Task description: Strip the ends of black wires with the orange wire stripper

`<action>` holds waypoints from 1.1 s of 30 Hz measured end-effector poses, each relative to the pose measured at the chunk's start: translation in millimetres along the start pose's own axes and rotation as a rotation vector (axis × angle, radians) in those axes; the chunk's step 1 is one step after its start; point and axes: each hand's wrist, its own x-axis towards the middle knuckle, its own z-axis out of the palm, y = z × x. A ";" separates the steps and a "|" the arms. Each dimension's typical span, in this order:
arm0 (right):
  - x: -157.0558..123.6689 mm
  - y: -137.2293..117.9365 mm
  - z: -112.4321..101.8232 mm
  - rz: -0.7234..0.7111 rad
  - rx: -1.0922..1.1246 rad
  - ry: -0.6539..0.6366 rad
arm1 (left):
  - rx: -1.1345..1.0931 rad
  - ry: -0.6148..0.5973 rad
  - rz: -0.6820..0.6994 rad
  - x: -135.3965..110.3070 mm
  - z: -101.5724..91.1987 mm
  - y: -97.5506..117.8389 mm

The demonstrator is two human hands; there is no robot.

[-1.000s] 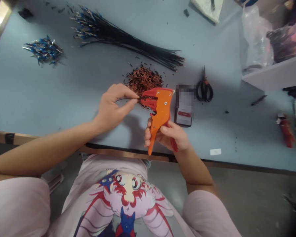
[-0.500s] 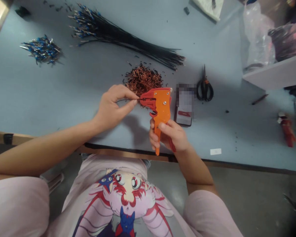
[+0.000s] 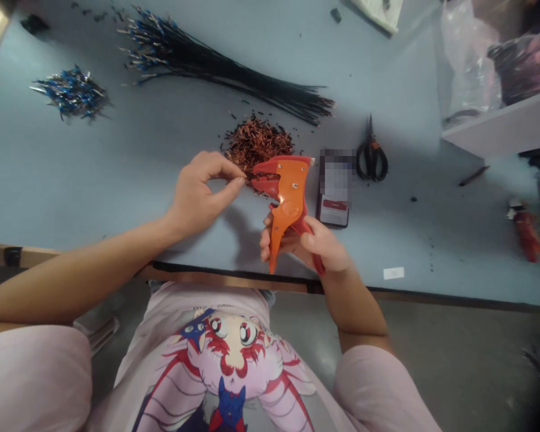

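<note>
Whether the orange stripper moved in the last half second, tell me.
Yes: the orange stripper tilted, its lower handle swinging left, away from the phone.

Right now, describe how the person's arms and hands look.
Both the left hand and right hand are bare: no gloves, rings or watch visible. The forearms are uncovered; pale pink short sleeves cover the upper arms, matching the pink cartoon-print T-shirt.

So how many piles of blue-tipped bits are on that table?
2: a small loose heap at the far left, and a long bundle of black wires behind the copper scraps. Others may lie outside the view.
</note>
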 end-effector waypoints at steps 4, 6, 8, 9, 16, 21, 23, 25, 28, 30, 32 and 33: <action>-2.8 -4.4 1.8 -0.072 -0.064 0.152 | 0.024 0.065 0.064 1.7 -1.6 1.1; -4.1 -7.5 1.4 -0.093 -0.180 0.286 | 0.060 0.093 0.039 2.8 -4.1 1.5; -5.3 -9.5 0.4 -0.123 -0.441 0.439 | 0.091 0.131 0.009 4.6 -7.5 1.7; -5.5 -9.4 0.3 -0.148 -0.639 0.507 | 0.102 0.153 0.004 5.8 -9.2 1.5; 5.3 11.5 14.5 -0.265 -1.834 0.432 | 0.237 0.217 0.243 12.0 -11.7 -7.8; 7.7 13.0 16.7 -0.250 -1.789 0.235 | 0.245 0.104 0.481 5.3 -2.4 -15.9; 5.3 9.5 13.8 -0.371 -1.696 0.297 | 0.247 0.050 0.514 1.1 1.0 -15.1; 3.6 7.3 10.8 -0.521 -1.618 0.469 | 0.248 -0.003 0.541 -2.3 3.3 -12.6; 4.5 8.1 8.0 -0.682 -1.573 0.643 | 0.238 -0.037 0.643 -5.3 4.7 -8.5; 6.5 10.0 7.4 -0.715 -1.571 0.621 | 0.249 -0.044 0.678 -6.1 4.3 -6.0; 8.3 11.4 7.5 -0.712 -1.574 0.593 | 0.256 -0.086 0.682 -6.7 3.2 -3.1; 8.9 11.7 7.7 -0.706 -1.587 0.587 | 0.251 -0.109 0.686 -7.1 2.6 -1.5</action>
